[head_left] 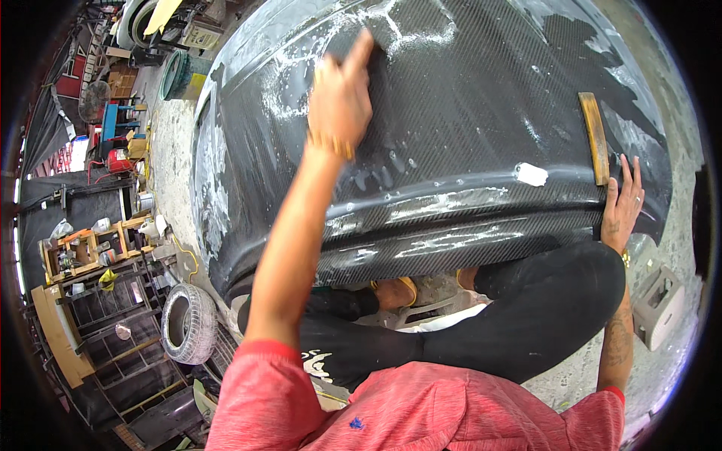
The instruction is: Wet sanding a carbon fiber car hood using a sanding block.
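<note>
Your bent knees, in black trousers (pixel 526 319), sit close against the near edge of the dark hood (pixel 481 128), which spreads out in front of you with its woven pattern showing. Your right hand (pixel 623 197) lies at the near right corner, fingers spread and palm down, with nothing visible in its grasp. Just beside its thumb is the lower end of a narrow wooden block (pixel 594 139), lying flat on the panel. A small white piece (pixel 532 174) lies to the left of that, near the raised crease.

Farther out, your left hand (pixel 342 98) reaches over the hood's far left part, its index finger stretched forward; the other fingers are too hidden for you to tell whether anything is under them. Whitish, wet-looking smears (pixel 425 36) lie around it.

The hood looks stiff and thin, likely light for its size but awkwardly wide. Its wet areas may be slippery, and the edges could chip if knocked. To shift it, you'd best take both side edges, well apart, on dry spots; to steady it, a flat palm near the corner suits. Beyond its left side stands a green bucket (pixel 174 75).
</note>
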Action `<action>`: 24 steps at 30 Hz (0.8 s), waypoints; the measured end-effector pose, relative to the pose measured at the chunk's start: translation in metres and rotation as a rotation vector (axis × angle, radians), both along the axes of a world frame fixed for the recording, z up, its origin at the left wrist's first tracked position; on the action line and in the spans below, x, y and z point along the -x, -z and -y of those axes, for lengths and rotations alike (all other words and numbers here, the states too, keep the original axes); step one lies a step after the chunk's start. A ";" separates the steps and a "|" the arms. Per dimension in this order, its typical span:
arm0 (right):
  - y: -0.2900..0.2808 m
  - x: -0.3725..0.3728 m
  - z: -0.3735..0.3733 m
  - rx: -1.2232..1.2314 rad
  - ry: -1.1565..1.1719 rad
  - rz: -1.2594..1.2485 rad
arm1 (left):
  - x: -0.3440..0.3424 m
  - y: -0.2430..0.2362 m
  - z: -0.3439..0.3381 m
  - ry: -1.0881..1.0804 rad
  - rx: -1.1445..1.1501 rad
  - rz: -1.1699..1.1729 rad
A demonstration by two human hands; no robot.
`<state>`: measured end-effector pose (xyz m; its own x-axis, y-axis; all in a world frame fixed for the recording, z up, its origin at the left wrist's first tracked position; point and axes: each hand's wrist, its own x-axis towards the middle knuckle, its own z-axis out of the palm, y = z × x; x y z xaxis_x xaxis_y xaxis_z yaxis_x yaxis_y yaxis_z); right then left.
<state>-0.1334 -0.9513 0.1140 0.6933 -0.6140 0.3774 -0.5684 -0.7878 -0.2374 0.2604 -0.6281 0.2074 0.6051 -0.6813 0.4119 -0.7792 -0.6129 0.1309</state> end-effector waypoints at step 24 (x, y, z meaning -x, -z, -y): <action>0.011 0.003 0.010 0.008 0.007 0.027 | -0.020 0.004 -0.028 0.143 -0.046 0.092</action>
<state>-0.1360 -0.9611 0.1028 0.6785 -0.6156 0.4009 -0.5670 -0.7858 -0.2470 0.2806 -0.6005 0.2037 0.4617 -0.7771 0.4276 -0.8664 -0.4984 0.0296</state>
